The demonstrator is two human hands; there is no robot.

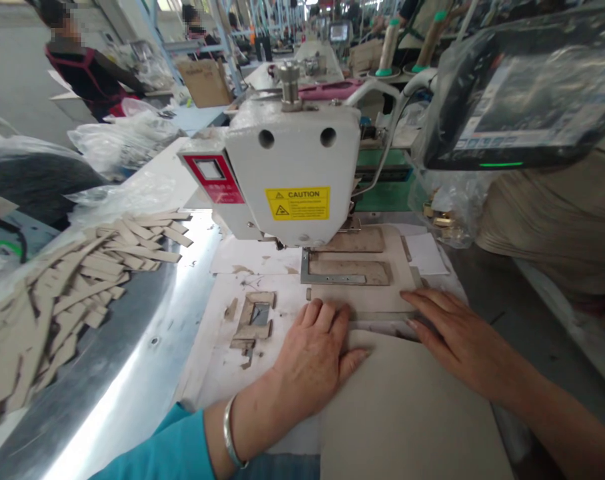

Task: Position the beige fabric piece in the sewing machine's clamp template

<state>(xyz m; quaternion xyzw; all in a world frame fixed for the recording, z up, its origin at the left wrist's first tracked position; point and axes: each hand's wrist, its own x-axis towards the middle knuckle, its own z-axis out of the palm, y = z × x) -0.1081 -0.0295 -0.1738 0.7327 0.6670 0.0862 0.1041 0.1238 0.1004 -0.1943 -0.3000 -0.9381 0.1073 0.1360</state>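
Pressing: both hands flat on tan panel point(407, 407), on worktop point(202, 373) before sewing machine point(292, 173)
Left hand point(312, 357): fingers open, spread, palm down
Right hand point(457, 337): fingers open, flat
Panel: plain, beige, smooth

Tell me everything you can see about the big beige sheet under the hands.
The beige sheet is a flat, stiff-looking panel, like board or thick fabric, lying on the worktable and running off the picture's bottom edge. Its far edge reaches a template under the sewing machine head. The left hand rests palm-down on its left corner; the right hand lies flat across its far right edge.
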